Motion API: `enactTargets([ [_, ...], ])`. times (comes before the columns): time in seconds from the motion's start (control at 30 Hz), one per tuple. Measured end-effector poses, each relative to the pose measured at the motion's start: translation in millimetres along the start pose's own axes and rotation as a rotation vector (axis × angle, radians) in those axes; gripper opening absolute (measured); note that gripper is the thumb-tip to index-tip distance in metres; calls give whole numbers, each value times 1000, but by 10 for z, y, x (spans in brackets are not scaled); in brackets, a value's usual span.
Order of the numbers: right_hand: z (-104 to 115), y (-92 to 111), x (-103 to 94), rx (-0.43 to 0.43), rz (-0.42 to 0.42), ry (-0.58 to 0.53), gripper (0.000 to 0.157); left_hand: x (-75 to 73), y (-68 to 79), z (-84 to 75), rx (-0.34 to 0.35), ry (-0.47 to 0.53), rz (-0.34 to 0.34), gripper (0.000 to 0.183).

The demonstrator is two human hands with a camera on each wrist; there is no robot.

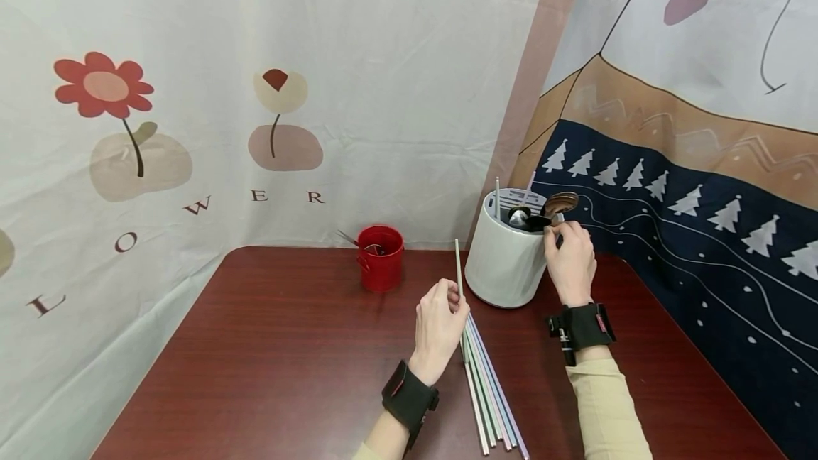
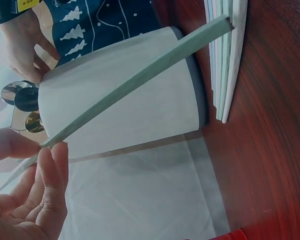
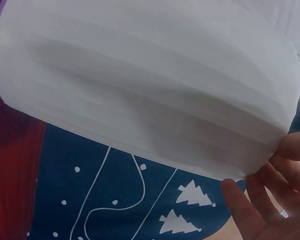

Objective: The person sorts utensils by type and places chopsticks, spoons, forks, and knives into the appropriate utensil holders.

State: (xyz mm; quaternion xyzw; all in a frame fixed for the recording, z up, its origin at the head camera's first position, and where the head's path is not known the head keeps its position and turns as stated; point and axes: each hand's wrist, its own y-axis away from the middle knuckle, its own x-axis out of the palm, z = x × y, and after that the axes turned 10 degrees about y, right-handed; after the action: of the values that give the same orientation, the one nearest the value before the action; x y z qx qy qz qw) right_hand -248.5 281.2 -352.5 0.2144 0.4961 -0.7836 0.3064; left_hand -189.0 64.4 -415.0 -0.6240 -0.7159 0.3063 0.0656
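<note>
Left hand (image 1: 439,329): pinches one green straw (image 1: 458,268), long axis upright, just left of white holder (image 1: 505,268). Right hand (image 1: 571,261): fingers curled on holder's rim, steadying. Spare straws (image 1: 488,389) flat on table (image 1: 287,346).

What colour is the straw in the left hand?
Pale green straw, pinched by the left hand; left wrist view shows it best.

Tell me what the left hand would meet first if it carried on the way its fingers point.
Probably the white ribbed cylindrical holder. The left hand, pinching a pale green straw, points up and slightly right toward the holder's near side; depth is unclear, so it might pass left of it.
</note>
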Motion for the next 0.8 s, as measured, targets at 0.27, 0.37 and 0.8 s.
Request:
enactTargets([
  [0.27, -5, -3, 11, 3, 10, 1, 25, 0, 3, -20, 81, 30, -48, 9],
  [0.37, -3, 1, 15, 5, 12, 3, 26, -4, 4, -34, 112, 48, -68, 8],
  [0.8, -11, -5, 23, -9, -23, 4, 26, -14, 1, -46, 178, 92, -96, 6],
])
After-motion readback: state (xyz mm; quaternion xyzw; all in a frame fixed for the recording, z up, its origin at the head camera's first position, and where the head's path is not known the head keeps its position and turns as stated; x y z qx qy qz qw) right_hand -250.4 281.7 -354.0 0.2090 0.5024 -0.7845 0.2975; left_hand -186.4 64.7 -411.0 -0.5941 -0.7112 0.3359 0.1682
